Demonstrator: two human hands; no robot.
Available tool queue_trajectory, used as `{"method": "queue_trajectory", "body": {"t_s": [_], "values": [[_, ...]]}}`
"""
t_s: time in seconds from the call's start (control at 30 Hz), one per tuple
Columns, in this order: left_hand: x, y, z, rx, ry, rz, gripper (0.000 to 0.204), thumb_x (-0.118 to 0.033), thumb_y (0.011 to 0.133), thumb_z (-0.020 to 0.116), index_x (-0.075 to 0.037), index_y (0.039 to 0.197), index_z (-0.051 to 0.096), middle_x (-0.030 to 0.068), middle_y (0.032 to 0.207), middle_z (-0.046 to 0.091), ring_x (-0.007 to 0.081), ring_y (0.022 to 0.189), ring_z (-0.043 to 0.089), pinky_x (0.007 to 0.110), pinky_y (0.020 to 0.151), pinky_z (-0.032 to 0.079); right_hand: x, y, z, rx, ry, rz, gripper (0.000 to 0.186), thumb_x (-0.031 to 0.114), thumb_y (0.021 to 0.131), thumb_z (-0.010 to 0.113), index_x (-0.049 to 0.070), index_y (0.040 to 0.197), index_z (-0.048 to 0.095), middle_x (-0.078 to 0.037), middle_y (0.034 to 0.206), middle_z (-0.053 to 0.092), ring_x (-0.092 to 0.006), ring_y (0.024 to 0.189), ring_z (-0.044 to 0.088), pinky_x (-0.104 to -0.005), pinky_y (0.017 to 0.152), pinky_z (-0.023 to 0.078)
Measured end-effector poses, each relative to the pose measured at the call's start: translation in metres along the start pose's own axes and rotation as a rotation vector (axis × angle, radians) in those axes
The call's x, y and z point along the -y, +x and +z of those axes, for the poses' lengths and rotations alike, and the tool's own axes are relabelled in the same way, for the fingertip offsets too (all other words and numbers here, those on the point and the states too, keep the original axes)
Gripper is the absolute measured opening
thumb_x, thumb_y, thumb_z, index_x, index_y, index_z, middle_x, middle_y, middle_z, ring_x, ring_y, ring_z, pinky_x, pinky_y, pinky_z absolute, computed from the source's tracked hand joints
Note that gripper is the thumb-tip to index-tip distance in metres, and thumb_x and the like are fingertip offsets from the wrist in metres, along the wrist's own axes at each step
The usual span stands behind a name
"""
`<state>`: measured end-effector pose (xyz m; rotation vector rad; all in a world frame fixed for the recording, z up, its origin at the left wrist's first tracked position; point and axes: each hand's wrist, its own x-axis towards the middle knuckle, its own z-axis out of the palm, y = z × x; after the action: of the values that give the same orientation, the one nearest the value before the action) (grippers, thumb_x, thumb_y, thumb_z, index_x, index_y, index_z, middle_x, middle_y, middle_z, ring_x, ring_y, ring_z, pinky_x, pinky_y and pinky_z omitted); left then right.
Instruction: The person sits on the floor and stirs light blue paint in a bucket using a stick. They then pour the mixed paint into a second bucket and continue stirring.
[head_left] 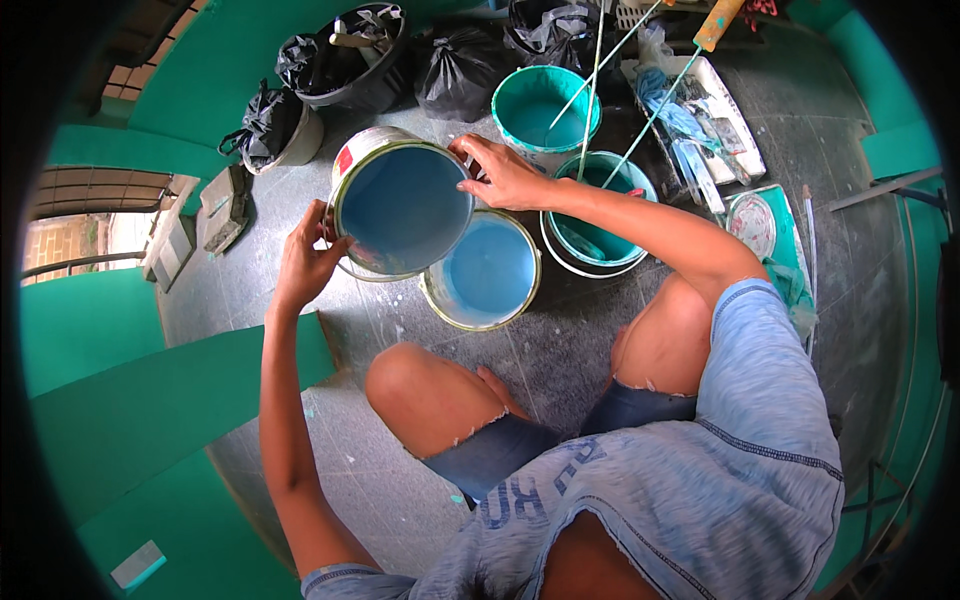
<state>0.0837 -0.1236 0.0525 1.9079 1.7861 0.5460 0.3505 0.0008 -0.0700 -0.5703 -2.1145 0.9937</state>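
Between my two hands is a large round paint bucket [372, 143] with a pale outer wall and a red patch. Bluish-grey liquid [405, 210] fills much of its opening, which is tilted toward me. My left hand [308, 257] is closed on its left rim, thumb on the near side. At the upper right of the rim, my right hand [500, 172] grips with bent fingers. A second bucket [450, 311] with light blue liquid stands on the floor just below and right, partly hidden by the held one.
Beyond my right forearm stand a teal-stained bucket [520, 92] and another bucket [642, 180] with teal paint and long rods. A dirty white tray [735, 95] holds rags and tools. Black bags [462, 75] line the back. A low green wall [180, 400] runs at left.
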Motion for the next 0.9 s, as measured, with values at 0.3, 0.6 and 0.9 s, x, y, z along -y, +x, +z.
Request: {"method": "queue_trajectory", "body": {"t_s": [0.3,0.6,0.9], "values": [[0.031,0.009,-0.003,0.022,-0.120,-0.102,0.025,-0.002,0.077,0.064,-0.002,0.095,0.047,0.0036,0.072,0.050,0.0111,0.066,0.053,0.029,0.062,0.048,0.001,0.017,0.005,0.010,0.033,0.056,0.035,0.008,0.077,0.067,-0.003,0.103,0.046,-0.018,0.097,0.058,-0.0290,0.083,0.062,-0.0360,0.067,0.051],[0.043,0.014,0.000,0.002,-0.157,-0.107,0.026,-0.002,0.076,0.062,-0.002,0.098,0.047,0.0030,0.078,0.051,0.0109,0.070,0.052,0.029,0.064,0.049,-0.010,0.022,0.011,0.037,-0.027,0.101,0.032,0.009,0.081,0.064,-0.002,0.104,0.044,-0.017,0.100,0.057,-0.0237,0.077,0.064,-0.0334,0.064,0.052],[0.047,0.021,0.000,0.019,-0.168,-0.154,0.030,-0.003,0.077,0.061,-0.001,0.103,0.048,0.0042,0.082,0.053,0.0114,0.074,0.053,0.030,0.069,0.049,-0.013,0.023,0.013,0.040,-0.050,0.148,0.033,0.011,0.083,0.064,-0.003,0.105,0.044,-0.019,0.100,0.058,-0.0243,0.078,0.064,-0.0344,0.066,0.052]]}}
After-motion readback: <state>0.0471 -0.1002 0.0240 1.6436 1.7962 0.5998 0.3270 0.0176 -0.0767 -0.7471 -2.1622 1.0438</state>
